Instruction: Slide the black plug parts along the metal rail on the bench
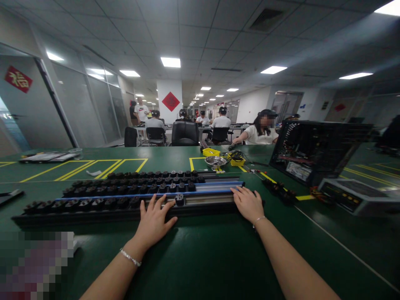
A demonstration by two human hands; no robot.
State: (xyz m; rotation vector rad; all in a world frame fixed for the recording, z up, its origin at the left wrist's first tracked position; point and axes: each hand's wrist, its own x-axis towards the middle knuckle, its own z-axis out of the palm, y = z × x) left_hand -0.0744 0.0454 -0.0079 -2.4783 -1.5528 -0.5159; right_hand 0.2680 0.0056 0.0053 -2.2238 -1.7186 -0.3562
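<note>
A long black tray (206,207) with blue rails lies across the green table, its three rows filled with several small black parts (103,203). My left hand (153,221) rests on the tray's front edge, fingers spread, the fingertips at a single black part (179,199) in the front row. My right hand (248,203) lies flat on the tray's right end, fingers stretched out. Neither hand holds anything.
An open black computer case (315,150) and a grey device (353,193) stand at the right. Loose black parts (279,190) lie beside them. A metal bowl (215,161) and yellow bins (211,152) sit behind the tray. People sit at far tables.
</note>
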